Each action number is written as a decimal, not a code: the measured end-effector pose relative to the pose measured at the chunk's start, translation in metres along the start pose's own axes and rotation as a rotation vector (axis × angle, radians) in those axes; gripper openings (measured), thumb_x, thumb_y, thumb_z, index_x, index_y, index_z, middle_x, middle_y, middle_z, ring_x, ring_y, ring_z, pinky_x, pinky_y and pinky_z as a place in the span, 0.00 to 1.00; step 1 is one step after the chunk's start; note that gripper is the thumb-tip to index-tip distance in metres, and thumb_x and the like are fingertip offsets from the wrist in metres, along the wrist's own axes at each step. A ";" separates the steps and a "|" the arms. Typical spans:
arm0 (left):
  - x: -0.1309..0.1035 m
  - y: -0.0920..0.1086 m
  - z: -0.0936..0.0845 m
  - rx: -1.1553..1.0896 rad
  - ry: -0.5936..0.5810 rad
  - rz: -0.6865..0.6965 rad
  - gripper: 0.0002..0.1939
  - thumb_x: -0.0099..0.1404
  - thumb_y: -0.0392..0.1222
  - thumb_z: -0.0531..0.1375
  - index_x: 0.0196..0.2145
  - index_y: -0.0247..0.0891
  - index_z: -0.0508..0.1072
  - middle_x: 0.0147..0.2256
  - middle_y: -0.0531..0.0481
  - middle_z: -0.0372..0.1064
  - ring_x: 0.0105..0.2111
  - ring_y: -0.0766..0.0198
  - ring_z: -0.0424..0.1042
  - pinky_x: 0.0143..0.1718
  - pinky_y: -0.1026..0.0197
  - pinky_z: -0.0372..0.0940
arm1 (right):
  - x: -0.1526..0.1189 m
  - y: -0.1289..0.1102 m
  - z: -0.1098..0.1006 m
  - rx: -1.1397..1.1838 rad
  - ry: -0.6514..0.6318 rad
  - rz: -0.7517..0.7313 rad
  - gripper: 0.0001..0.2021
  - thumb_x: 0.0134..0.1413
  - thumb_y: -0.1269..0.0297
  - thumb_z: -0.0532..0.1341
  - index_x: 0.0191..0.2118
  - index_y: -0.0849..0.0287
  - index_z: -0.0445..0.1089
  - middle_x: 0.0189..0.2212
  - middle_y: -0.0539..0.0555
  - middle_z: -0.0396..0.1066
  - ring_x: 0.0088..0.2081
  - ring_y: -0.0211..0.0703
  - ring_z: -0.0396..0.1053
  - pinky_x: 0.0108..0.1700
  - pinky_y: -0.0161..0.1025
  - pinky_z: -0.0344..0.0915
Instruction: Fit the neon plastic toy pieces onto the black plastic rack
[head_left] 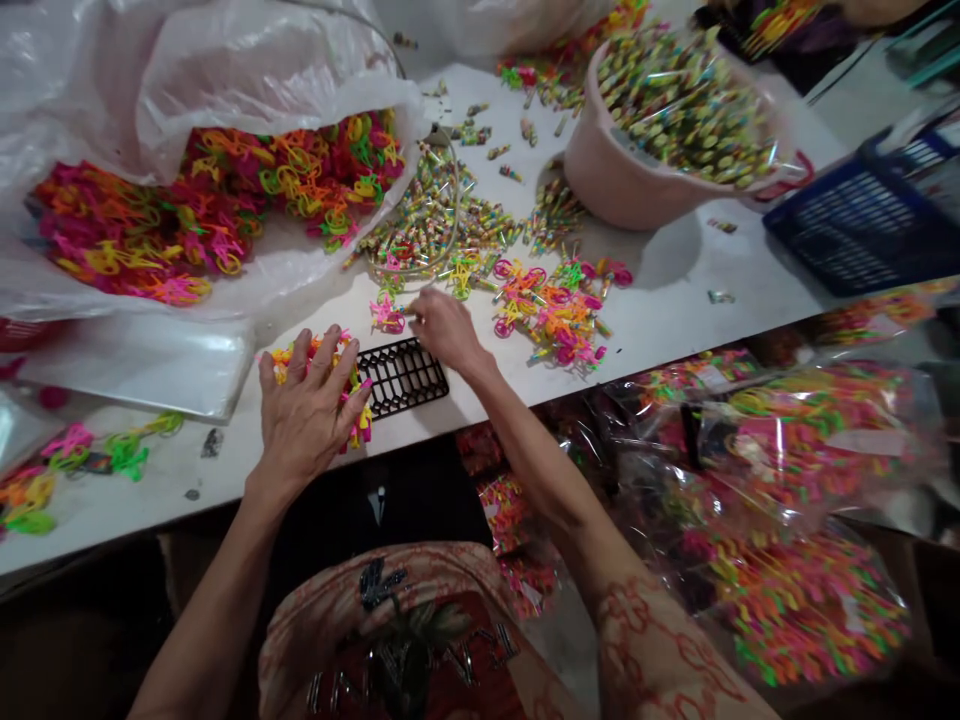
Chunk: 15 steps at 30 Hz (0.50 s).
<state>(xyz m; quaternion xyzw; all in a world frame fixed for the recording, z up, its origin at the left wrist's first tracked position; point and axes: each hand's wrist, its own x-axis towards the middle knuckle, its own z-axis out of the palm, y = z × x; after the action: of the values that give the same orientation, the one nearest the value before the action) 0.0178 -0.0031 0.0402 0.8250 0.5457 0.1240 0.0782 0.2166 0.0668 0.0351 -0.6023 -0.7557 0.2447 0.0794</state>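
Observation:
My left hand (306, 405) lies spread, palm down, on a cluster of colourful plastic pieces (360, 420) at the left end of a black grid rack (405, 378). Past the rack's far edge, my right hand (442, 325) has its fingers pinched together; a small stick-like piece seems to show at the fingertips, too small to make out. Just beyond those fingers lie pink and green plastic pieces (387, 312). Small patterned tubes (480, 222) are heaped farther back, and a pile of pink and orange pieces with tubes (559, 310) rests to the right.
A large plastic bag of colourful pieces (247, 190) lies open at the left on the white table (675, 290). A pink tub (637, 185) full of tubes stands at the back right, near a blue basket (862, 215). Filled clear bags (810, 580) sit below the table edge.

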 end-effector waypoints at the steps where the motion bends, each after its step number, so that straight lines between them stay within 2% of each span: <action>1: 0.000 0.001 -0.001 0.005 0.010 0.004 0.28 0.70 0.54 0.47 0.65 0.50 0.56 0.67 0.45 0.52 0.68 0.45 0.46 0.65 0.33 0.33 | 0.011 0.006 -0.004 -0.074 0.030 0.062 0.15 0.56 0.77 0.53 0.42 0.65 0.75 0.47 0.63 0.71 0.45 0.52 0.70 0.46 0.44 0.64; 4: 0.002 0.003 -0.002 0.019 0.030 0.039 0.27 0.70 0.53 0.48 0.65 0.52 0.56 0.66 0.46 0.53 0.68 0.47 0.46 0.65 0.33 0.32 | 0.030 0.015 -0.005 -0.221 0.005 0.099 0.15 0.58 0.76 0.51 0.44 0.66 0.74 0.51 0.68 0.69 0.47 0.55 0.70 0.45 0.45 0.63; 7: 0.003 0.002 -0.001 0.030 0.003 0.072 0.27 0.70 0.53 0.48 0.65 0.51 0.57 0.65 0.47 0.56 0.67 0.49 0.48 0.65 0.35 0.34 | 0.022 0.022 0.003 -0.154 0.063 0.107 0.14 0.56 0.77 0.51 0.43 0.65 0.72 0.47 0.66 0.71 0.46 0.52 0.69 0.44 0.43 0.62; 9: 0.003 0.001 0.000 0.037 -0.008 0.068 0.27 0.70 0.53 0.47 0.65 0.49 0.57 0.65 0.46 0.56 0.67 0.49 0.49 0.65 0.36 0.36 | 0.008 0.028 0.009 0.021 0.160 0.126 0.11 0.52 0.76 0.55 0.40 0.63 0.71 0.42 0.61 0.72 0.42 0.48 0.69 0.43 0.41 0.62; 11: 0.002 0.000 0.001 0.041 -0.007 0.056 0.27 0.71 0.52 0.47 0.65 0.49 0.56 0.65 0.46 0.55 0.67 0.49 0.48 0.65 0.37 0.37 | -0.007 0.032 0.016 0.311 0.228 0.110 0.08 0.47 0.73 0.59 0.36 0.62 0.70 0.34 0.54 0.71 0.36 0.43 0.68 0.39 0.38 0.62; 13: 0.001 0.000 0.001 0.038 -0.006 0.063 0.28 0.71 0.52 0.48 0.66 0.49 0.54 0.66 0.46 0.53 0.68 0.49 0.48 0.66 0.37 0.36 | -0.016 0.030 0.027 0.638 0.222 0.063 0.06 0.44 0.68 0.62 0.32 0.61 0.68 0.26 0.48 0.67 0.30 0.39 0.64 0.34 0.35 0.61; 15: 0.001 0.000 0.001 0.034 -0.002 0.078 0.28 0.71 0.51 0.48 0.67 0.50 0.52 0.66 0.47 0.53 0.68 0.49 0.48 0.66 0.38 0.36 | -0.020 0.022 0.040 0.863 0.196 0.017 0.07 0.43 0.65 0.63 0.29 0.60 0.66 0.23 0.45 0.63 0.27 0.36 0.62 0.31 0.34 0.60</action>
<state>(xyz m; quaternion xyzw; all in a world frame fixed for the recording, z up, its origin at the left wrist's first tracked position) 0.0187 -0.0024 0.0398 0.8470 0.5150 0.1168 0.0600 0.2246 0.0407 -0.0060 -0.5407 -0.5683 0.4800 0.3928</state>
